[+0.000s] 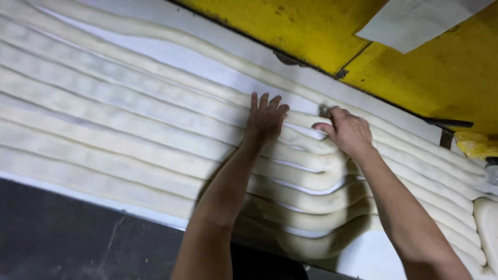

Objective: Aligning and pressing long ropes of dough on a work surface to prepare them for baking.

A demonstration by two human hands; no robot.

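Note:
Several long pale dough ropes (pixel 104 111) lie side by side across a white work surface (pixel 171 54). My left hand (pixel 265 118) rests flat, fingers spread, on top of the ropes near the middle. My right hand (pixel 348 130) lies just to its right, with fingers curled over the far rope (pixel 290 83) where it bends. Both forearms reach up from the bottom of the view, over the nearer ropes, which curve downward around my hands.
A yellow wall (pixel 311 26) runs along the far edge of the surface, with a white sheet (pixel 415 21) stuck on it. A dark floor (pixel 67 238) lies below the near edge. A yellowish lump (pixel 474 144) sits at the far right.

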